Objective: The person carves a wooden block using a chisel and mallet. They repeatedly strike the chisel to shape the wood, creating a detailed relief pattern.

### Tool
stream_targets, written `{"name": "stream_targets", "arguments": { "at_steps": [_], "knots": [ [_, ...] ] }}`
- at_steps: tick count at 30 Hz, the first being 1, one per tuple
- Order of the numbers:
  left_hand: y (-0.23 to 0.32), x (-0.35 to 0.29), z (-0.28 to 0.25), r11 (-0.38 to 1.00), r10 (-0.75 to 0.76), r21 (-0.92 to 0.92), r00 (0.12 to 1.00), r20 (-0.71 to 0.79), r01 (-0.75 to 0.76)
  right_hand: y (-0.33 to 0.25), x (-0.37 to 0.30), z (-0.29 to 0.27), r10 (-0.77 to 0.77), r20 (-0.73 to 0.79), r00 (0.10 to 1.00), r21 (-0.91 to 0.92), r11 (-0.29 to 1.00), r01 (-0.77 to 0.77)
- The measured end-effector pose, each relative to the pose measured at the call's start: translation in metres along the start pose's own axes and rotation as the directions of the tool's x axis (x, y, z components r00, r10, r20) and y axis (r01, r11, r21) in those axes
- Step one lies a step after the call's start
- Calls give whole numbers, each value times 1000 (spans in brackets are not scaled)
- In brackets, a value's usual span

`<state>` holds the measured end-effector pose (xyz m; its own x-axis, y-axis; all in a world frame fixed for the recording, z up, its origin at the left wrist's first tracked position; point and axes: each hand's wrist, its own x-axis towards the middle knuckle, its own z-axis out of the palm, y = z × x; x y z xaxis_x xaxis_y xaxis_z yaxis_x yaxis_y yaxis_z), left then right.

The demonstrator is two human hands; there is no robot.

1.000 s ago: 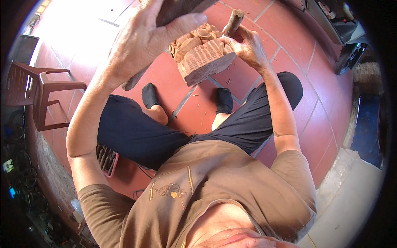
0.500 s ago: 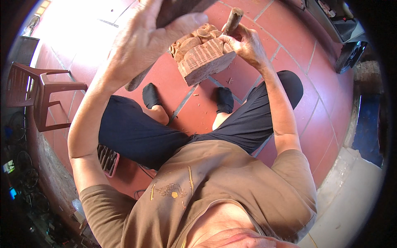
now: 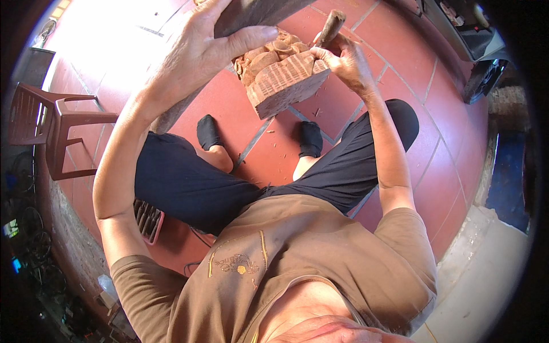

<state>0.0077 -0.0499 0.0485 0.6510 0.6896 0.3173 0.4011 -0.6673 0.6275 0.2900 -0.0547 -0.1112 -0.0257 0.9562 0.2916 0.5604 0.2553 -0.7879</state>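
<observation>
Right hand point(image 3: 346, 62) could get clipped if that dark wooden club point(image 3: 257, 14) is brought down off-line.
Club's held in the left hand point(image 3: 191, 54), fingers mostly hidden; a wooden handle point(image 3: 333, 26) is clasped in the right, leaning, and with a skid the carved block point(image 3: 286, 77) might get nicked. That's sat between both grips, just left of the right one; what it's propped on can't be made out.

The reddish-brown wooden block point(image 3: 286, 84) is sitting askew, rounded carving covering its top, grooves lining its near side. A round brown handle point(image 3: 331, 27) is leaning at its right; a dark wooden bar point(image 3: 251, 16) is slanting past its left.
</observation>
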Motion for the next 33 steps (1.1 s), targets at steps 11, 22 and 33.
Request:
{"name": "stream_targets", "arguments": {
  "at_steps": [11,22,33],
  "knots": [
    [-24,6,7,995,26,-90,997,-76,-33,-8,0,5,7,12,1000,5,1000,-7],
    [-15,5,4,997,-46,-61,998,53,49,-7,-3,8,-31,-10,999,-7,999,31],
    [-53,2,22,990,-16,140,990,141,-4,2,5,8,-3,-56,998,24,1000,5]
  ]
}}
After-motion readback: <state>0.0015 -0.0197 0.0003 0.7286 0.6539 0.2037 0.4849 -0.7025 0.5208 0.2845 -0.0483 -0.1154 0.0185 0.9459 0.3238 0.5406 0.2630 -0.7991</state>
